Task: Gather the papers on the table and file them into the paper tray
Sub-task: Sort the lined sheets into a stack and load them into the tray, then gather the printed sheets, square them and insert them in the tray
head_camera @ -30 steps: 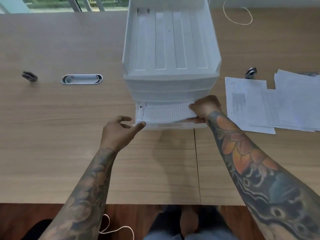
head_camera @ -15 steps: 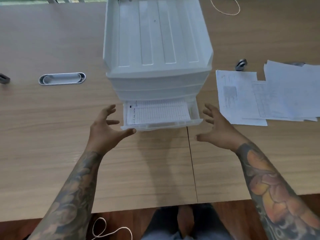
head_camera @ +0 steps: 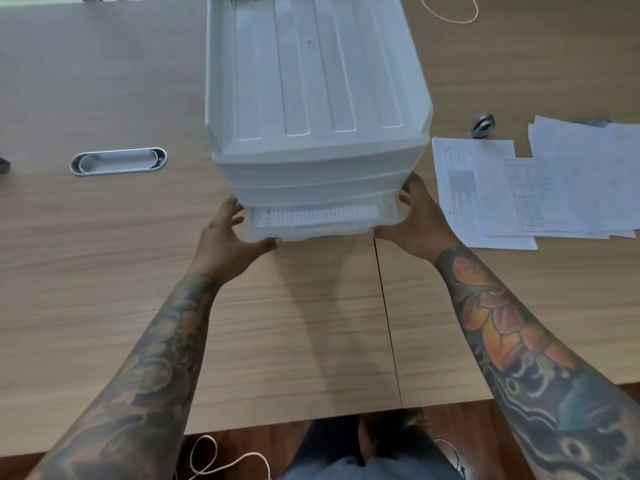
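Head camera looks down, and we see our two hands at the front of the white paper tray (head_camera: 317, 98) on the wooden desk (head_camera: 104, 254). Our left hand (head_camera: 227, 242) is spread wide, its thumb touching the front left corner of the bottom tier (head_camera: 322, 230). Our right hand (head_camera: 417, 220) is spread too, with its fingers (head_camera: 408, 190) against the tier's right corner. Neither hand is closed around anything. A lined sheet (head_camera: 318, 214) lies inside that bottom tier. More loose papers (head_camera: 540, 188) lie flat on the desk just right of the tray. A binder clip (head_camera: 483, 125) sits behind them.
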